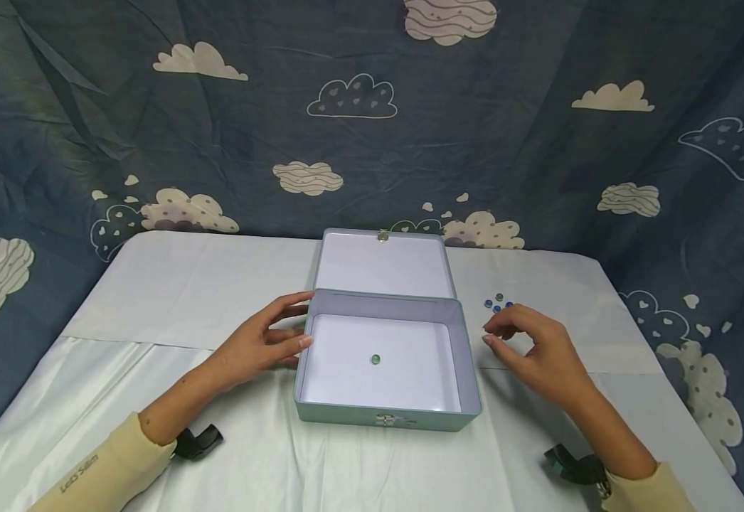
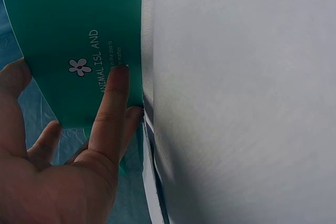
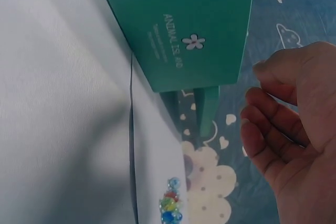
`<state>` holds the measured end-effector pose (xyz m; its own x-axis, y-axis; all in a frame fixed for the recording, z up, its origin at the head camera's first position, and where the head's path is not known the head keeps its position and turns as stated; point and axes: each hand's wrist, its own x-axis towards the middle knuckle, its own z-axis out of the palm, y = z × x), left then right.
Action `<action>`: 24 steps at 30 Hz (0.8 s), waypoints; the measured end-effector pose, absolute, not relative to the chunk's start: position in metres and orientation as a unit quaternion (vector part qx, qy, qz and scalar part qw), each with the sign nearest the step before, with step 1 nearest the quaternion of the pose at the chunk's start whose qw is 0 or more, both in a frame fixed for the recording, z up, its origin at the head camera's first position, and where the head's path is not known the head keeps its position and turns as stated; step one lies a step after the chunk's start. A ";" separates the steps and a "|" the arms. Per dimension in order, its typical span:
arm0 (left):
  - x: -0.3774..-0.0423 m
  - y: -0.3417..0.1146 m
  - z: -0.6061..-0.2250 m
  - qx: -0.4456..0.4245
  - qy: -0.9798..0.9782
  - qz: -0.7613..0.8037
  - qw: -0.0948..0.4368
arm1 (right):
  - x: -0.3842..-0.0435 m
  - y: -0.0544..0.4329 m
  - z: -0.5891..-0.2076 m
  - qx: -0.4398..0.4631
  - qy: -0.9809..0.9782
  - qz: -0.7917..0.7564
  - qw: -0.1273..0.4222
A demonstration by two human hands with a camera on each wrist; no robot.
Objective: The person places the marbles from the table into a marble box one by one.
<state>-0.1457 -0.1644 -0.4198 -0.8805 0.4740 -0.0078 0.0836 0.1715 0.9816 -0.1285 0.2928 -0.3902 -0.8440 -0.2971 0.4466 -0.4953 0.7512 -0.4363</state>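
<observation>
A green tin box (image 1: pixel 346 414) stands on the white cloth with its lid (image 1: pixel 385 264) folded back behind it. Inside lies one green glass marble (image 1: pixel 375 360). My left hand (image 1: pixel 253 348) rests its extended fingers against the box's left side; in the left wrist view the fingertips touch the green wall (image 2: pixel 63 14) by its printed lettering. Right of the box my right hand (image 1: pixel 541 348) hovers, fingers loosely bent, thumb and fingertips apart with nothing visible between them. Just beyond its fingertips sits a small group of marbles (image 1: pixel 496 308); the right wrist view shows several colours (image 3: pixel 168 217).
A white cloth (image 1: pixel 154 291) covers the table, with a fold line across it. Behind hangs a dark blue curtain (image 1: pixel 269 128) with clouds on it. Metal clasp parts sit on the lid's far edge and on the box's front wall. A black strap device (image 1: pixel 198 442) is on the left wrist.
</observation>
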 end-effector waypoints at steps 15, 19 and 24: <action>-0.145 -0.164 -0.419 0.183 0.750 0.616 0.158 | -0.141 0.315 -0.397 0.198 -0.918 0.287 0.190; -0.145 -0.164 -0.419 0.183 0.749 0.617 0.158 | -0.146 0.323 -0.402 0.183 -0.922 0.286 0.183; -0.145 -0.164 -0.420 0.185 0.749 0.616 0.157 | -0.150 0.333 -0.410 0.140 -0.939 0.269 0.164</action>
<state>-0.1454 -0.1641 -0.4199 -0.8824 0.4705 -0.0081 0.0830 0.1727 0.9815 -0.1505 0.3326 -0.4105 -0.9067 -0.1748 0.3839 -0.3517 0.8159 -0.4590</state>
